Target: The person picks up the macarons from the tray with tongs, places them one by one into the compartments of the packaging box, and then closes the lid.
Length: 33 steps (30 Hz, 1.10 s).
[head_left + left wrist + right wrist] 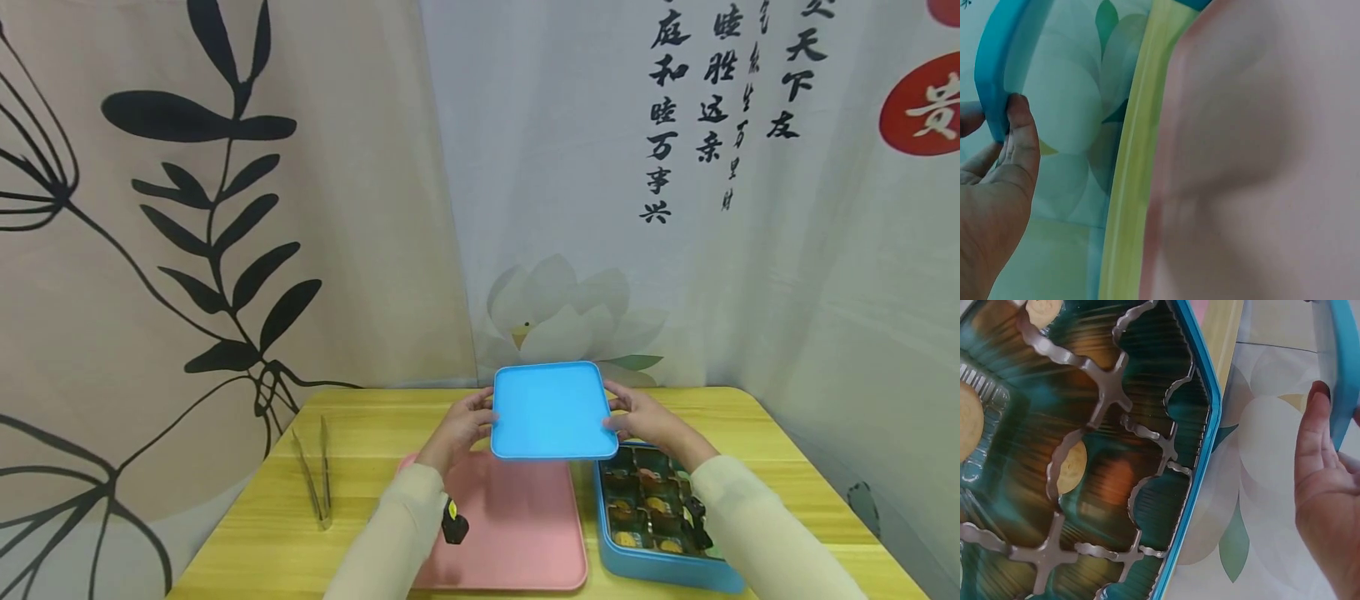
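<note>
A shallow light-blue lid (553, 410) with rounded corners is up in the air over the far part of the table, tilted so that its broad face shows in the head view. My left hand (465, 429) pinches its left edge, thumb on one side of the rim and fingers on the other, as the left wrist view shows. At the opposite edge my right hand (652, 421) grips the rim the same way. Below my right forearm stands a blue box (637, 564) with a divided insert; round cookies (1072, 467) sit in several compartments.
A pink tray (510, 525) lies on the wooden table (360, 475) below the lid and left of the box. Metal tongs (324, 492) rest near the table's left side. Behind the far edge hangs a printed curtain (375, 208).
</note>
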Tool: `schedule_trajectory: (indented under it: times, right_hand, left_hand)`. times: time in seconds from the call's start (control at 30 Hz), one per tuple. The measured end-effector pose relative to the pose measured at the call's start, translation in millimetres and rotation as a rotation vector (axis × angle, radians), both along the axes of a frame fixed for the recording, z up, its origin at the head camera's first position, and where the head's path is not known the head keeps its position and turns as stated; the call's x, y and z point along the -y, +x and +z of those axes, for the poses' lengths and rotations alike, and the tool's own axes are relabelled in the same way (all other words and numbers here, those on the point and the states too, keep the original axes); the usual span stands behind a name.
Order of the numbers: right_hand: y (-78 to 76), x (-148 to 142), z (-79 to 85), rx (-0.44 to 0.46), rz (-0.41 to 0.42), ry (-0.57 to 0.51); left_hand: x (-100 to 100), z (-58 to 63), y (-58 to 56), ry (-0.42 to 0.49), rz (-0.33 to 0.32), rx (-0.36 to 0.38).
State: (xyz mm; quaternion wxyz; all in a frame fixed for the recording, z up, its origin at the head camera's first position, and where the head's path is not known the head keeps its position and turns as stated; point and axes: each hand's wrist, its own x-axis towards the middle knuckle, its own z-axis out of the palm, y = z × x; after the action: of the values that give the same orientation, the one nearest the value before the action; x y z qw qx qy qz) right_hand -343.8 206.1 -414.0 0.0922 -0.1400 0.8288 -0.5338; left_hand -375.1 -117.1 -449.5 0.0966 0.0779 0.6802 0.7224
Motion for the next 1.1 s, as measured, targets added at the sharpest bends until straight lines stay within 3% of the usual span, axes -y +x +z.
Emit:
schedule_trajectory:
  times: [0.3,0.63,1.1]
  right_hand:
    - [-0.4,0.8,-0.6,0.031,-0.016,-0.049]
    - [1.3,-0.2,-1.9,0.050,-0.020,-0.074]
    - [-0.6,0.7,-1.6,0.064,-0.045,-0.086]
  left_hand:
    - [5.6,-0.2,-3.1,0.023,-0.070,-0.002]
    - [7.2,2.4,-1.0,0.075,-0.105,0.010]
    - [9.6,4.1,-1.0,0.058,-0.143,-0.003]
